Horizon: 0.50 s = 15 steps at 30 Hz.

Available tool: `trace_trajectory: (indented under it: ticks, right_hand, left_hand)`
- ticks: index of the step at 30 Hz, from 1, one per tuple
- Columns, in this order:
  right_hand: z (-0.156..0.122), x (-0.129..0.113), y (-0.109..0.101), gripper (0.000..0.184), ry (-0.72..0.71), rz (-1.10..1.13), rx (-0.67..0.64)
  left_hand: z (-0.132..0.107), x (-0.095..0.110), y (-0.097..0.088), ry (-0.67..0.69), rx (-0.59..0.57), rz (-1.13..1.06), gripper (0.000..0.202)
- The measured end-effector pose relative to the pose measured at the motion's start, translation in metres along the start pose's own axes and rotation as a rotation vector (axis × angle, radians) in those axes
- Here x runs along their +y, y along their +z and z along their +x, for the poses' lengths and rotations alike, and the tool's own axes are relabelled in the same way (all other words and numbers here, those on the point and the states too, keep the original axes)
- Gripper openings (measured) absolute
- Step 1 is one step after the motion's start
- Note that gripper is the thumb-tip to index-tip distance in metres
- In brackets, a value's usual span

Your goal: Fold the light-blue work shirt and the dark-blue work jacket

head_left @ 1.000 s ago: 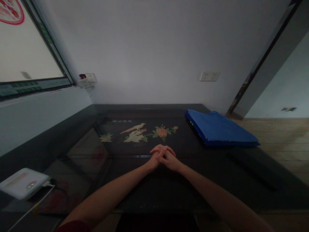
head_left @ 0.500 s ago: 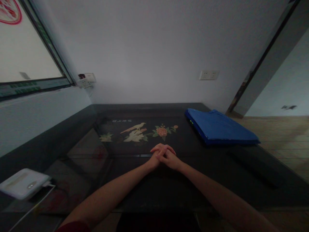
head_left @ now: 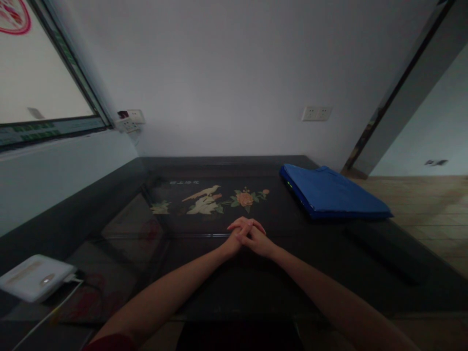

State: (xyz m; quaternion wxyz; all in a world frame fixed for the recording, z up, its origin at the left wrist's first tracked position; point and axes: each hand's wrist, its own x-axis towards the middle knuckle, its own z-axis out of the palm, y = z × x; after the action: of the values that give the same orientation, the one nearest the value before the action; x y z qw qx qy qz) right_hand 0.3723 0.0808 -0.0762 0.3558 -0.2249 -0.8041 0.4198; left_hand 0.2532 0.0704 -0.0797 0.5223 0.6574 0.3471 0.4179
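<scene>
My left hand (head_left: 234, 241) and my right hand (head_left: 258, 240) rest clasped together on the dark glass-topped table (head_left: 204, 273), fingers interlaced, holding nothing else. Just beyond them lies a painted bird-and-flower inlay (head_left: 215, 199) under the glass. Both forearms stretch from the near edge to the table's middle.
A flat blue folded item (head_left: 331, 197) lies at the table's far right. A long dark object (head_left: 383, 251) lies in front of it. A white device (head_left: 34, 277) with a white cable sits at the near left. Wall sockets (head_left: 316, 113) and a window (head_left: 36, 78) are behind.
</scene>
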Motion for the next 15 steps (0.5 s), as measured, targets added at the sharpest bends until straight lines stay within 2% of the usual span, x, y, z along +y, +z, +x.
trace_trajectory:
  ticks: [15]
  right_hand:
    - [0.0006,0.0008,0.0003,0.028,0.004,-0.01,-0.004]
  left_hand:
    - [0.0014,-0.0009,0.0008,0.009,-0.001,-0.038,0.045]
